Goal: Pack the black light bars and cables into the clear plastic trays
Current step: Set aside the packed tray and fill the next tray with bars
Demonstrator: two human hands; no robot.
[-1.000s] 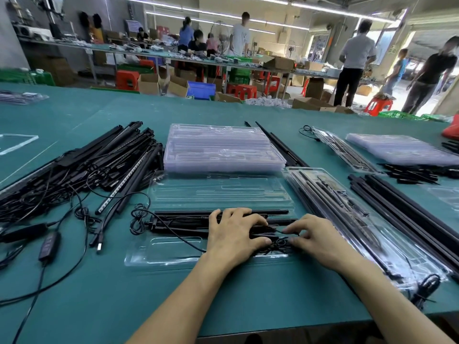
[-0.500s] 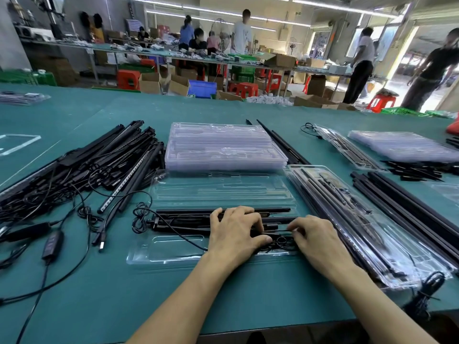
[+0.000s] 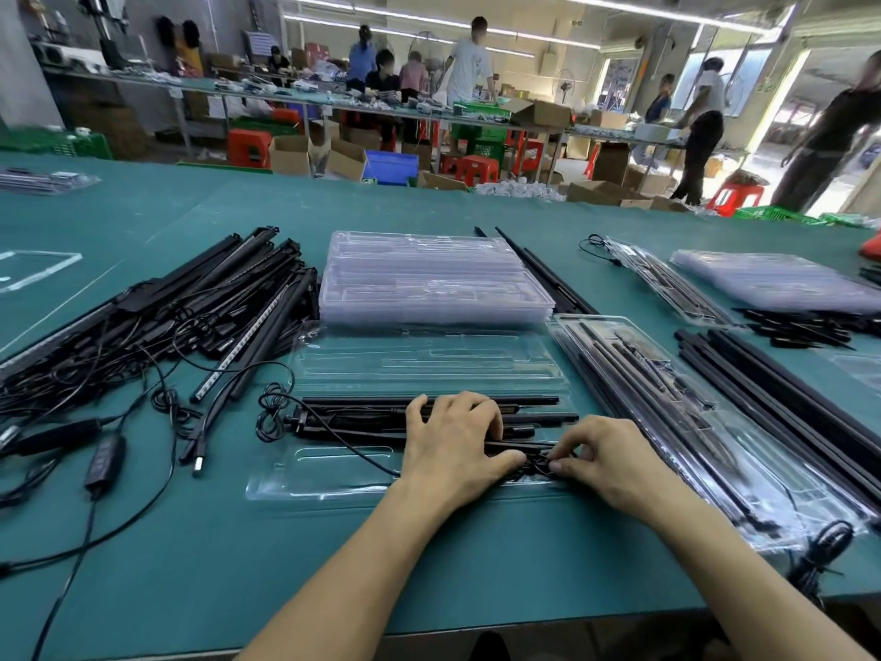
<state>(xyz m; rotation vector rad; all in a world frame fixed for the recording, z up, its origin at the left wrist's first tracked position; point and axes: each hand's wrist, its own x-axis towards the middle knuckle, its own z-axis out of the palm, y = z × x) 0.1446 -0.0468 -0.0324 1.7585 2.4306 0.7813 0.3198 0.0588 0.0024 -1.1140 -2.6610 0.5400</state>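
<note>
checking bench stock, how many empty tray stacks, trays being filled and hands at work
empty tray stacks: 2, centre stack, right stack
tray being filled: 1
hands: 2, left hand on the light bars, right hand pinching the cable
total: 5

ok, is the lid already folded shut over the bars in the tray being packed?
No: the lid half lies flat open behind the light bars, which sit uncovered in the tray.

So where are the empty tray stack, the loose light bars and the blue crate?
empty tray stack point(image 3: 429, 274), head view, top tray's middle.
loose light bars point(image 3: 214, 298), head view, heap's middle.
blue crate point(image 3: 390, 165), head view, front wall.
</note>
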